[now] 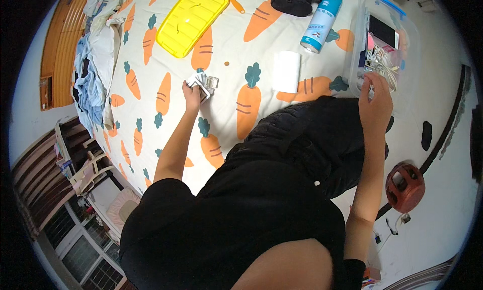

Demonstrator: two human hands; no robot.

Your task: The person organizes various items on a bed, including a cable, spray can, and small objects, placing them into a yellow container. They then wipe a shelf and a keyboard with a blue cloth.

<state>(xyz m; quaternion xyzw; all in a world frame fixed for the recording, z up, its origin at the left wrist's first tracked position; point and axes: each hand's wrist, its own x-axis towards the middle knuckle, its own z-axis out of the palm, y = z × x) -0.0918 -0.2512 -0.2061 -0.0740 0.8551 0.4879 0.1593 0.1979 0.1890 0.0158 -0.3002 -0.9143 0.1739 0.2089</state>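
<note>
My left hand (pixel 193 97) is closed around a small bunch of flat white and dark pieces (pixel 200 82), which I cannot make out exactly, held just over the bedsheet. Right beside them is a small clear block (pixel 212 82). At the near end of a clear plastic storage box (pixel 354 69), my right hand (pixel 376 101) has its thumb and fingers brought together. It is next to a tangle of white cables (pixel 381 63) inside the box; whether it pinches one is unclear. The box also holds a black-faced, phone-like device (pixel 383 31) and a pink piece (pixel 370 42).
A yellow plastic lid (pixel 190 22) and an orange scraper-like tool (pixel 234 3) lie on the carrot-print sheet (pixel 173 135). Nearer the box are a white rectangular item (pixel 287 71), a blue-and-white spray can (pixel 322 20) and a black pouch (pixel 292 1). Clothes (pixel 92 78) are heaped left.
</note>
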